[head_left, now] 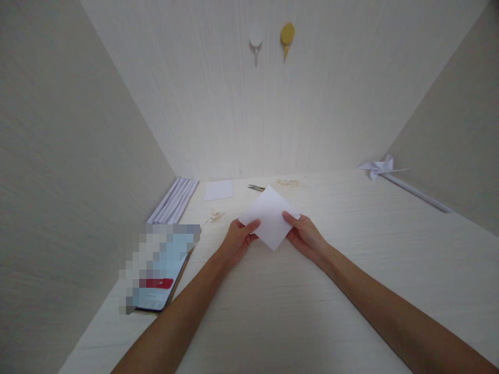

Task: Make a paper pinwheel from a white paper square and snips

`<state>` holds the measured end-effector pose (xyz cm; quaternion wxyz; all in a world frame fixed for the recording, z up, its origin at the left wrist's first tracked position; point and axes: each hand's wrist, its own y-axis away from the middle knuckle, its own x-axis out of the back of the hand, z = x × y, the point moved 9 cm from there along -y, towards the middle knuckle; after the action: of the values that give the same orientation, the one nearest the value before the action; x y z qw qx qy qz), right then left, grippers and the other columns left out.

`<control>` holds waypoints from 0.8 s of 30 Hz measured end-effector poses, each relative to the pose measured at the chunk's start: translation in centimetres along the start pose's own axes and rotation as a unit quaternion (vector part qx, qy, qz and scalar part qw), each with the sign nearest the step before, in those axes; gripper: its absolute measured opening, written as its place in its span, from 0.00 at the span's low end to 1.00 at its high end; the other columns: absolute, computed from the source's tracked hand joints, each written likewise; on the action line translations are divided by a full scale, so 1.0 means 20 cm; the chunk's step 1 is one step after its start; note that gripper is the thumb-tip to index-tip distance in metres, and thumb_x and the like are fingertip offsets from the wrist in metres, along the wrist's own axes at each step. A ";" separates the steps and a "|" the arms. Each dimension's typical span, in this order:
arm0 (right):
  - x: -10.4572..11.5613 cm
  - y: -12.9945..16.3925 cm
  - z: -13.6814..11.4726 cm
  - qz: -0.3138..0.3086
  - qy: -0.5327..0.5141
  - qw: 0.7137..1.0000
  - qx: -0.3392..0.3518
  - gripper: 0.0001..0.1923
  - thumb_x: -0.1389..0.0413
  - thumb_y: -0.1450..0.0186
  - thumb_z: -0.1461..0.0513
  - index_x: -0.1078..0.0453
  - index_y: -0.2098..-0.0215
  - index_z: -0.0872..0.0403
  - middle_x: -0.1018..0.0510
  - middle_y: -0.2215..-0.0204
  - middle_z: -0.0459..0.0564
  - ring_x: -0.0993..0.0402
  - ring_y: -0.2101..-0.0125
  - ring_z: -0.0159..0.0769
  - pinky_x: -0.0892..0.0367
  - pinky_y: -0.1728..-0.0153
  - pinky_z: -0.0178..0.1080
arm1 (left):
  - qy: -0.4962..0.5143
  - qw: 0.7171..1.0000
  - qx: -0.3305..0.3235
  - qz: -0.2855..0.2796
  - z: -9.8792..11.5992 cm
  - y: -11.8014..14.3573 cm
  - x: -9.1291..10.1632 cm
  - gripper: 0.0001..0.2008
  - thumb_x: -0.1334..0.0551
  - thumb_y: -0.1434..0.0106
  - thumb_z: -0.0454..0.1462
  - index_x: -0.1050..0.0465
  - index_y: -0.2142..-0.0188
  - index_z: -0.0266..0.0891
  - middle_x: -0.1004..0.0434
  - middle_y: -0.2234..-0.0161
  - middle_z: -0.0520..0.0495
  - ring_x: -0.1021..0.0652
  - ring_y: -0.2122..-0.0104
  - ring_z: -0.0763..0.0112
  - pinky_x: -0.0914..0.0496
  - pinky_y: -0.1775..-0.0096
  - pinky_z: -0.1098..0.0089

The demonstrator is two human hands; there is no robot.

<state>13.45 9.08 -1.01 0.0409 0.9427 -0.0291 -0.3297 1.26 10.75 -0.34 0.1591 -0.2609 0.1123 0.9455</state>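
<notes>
White paper square [268, 215] sits turned like a diamond just above the pale wooden desk [351, 270], pinched at its side corners by the left hand [237, 240] and the right hand [306, 236], each closed on it thumb over fingers. Any fold would go best, I judge, with opposite corners matched exactly before creasing (scissors [255, 187] and a finished paper pinwheel [377, 168] lie well apart).

Left hand [238, 237]: forearm stretched forward, thumb on top, fingers pinched shut
Right hand [306, 235]: forearm angled inward, thumb pinching likewise
</notes>
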 end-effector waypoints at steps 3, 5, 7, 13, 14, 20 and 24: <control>-0.03 0.01 0.02 -0.032 0.018 0.999 -0.022 0.11 0.37 0.54 0.60 0.29 0.75 0.59 0.22 0.76 0.52 0.28 0.68 0.39 0.36 0.60 0.42 | -0.011 1.000 -0.003 0.026 -0.01 0.00 0.02 0.12 0.34 0.56 0.33 0.28 0.69 0.30 0.23 0.69 0.42 0.24 0.68 0.66 0.30 0.62 0.66; -0.06 0.02 0.03 -0.062 0.028 0.997 -0.037 0.12 0.37 0.55 0.59 0.28 0.75 0.60 0.23 0.76 0.52 0.28 0.69 0.38 0.35 0.61 0.42 | 0.002 0.999 -0.003 0.044 0.00 0.00 0.03 0.11 0.35 0.54 0.33 0.28 0.69 0.30 0.23 0.69 0.42 0.24 0.69 0.68 0.30 0.62 0.67; -0.07 0.03 0.03 -0.085 0.034 0.995 -0.048 0.13 0.36 0.56 0.59 0.28 0.75 0.60 0.23 0.77 0.51 0.28 0.70 0.37 0.35 0.62 0.41 | 0.011 0.999 0.000 0.051 0.00 0.00 0.04 0.10 0.36 0.53 0.33 0.28 0.69 0.30 0.23 0.70 0.42 0.24 0.70 0.69 0.30 0.62 0.68; -0.07 0.03 0.02 -0.089 0.023 0.995 -0.040 0.10 0.35 0.57 0.61 0.27 0.78 0.58 0.24 0.78 0.48 0.30 0.74 0.30 0.37 0.64 0.36 | 0.049 0.995 -0.001 0.081 0.01 -0.01 0.09 0.07 0.37 0.51 0.33 0.29 0.70 0.32 0.23 0.71 0.44 0.24 0.71 0.69 0.29 0.63 0.69; -0.07 0.03 0.01 -0.088 0.016 0.995 -0.037 0.09 0.35 0.57 0.62 0.28 0.79 0.57 0.24 0.78 0.47 0.31 0.74 0.29 0.37 0.64 0.34 | 0.056 0.995 -0.002 0.086 0.01 -0.01 0.09 0.07 0.38 0.50 0.33 0.29 0.70 0.32 0.23 0.72 0.44 0.24 0.71 0.69 0.29 0.63 0.68; -0.09 0.04 -0.01 -0.099 -0.016 0.995 -0.023 0.07 0.35 0.58 0.64 0.29 0.85 0.55 0.25 0.78 0.43 0.32 0.75 0.25 0.36 0.69 0.30 | 0.073 0.993 -0.008 0.090 0.02 -0.01 0.10 0.07 0.38 0.50 0.33 0.30 0.69 0.32 0.23 0.71 0.43 0.24 0.67 0.65 0.30 0.60 0.66; -0.05 0.03 -0.01 -0.072 -0.042 0.996 -0.028 0.09 0.34 0.62 0.64 0.30 0.86 0.54 0.24 0.73 0.41 0.32 0.73 0.25 0.36 0.71 0.28 | 0.099 0.988 -0.005 0.122 0.03 -0.01 0.13 0.06 0.39 0.49 0.32 0.30 0.69 0.32 0.23 0.70 0.44 0.24 0.67 0.65 0.30 0.59 0.66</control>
<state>12.77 8.51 -0.07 0.0425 0.9261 0.0468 -0.3719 -1.00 11.67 -1.27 0.0289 -0.3384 0.1537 0.9279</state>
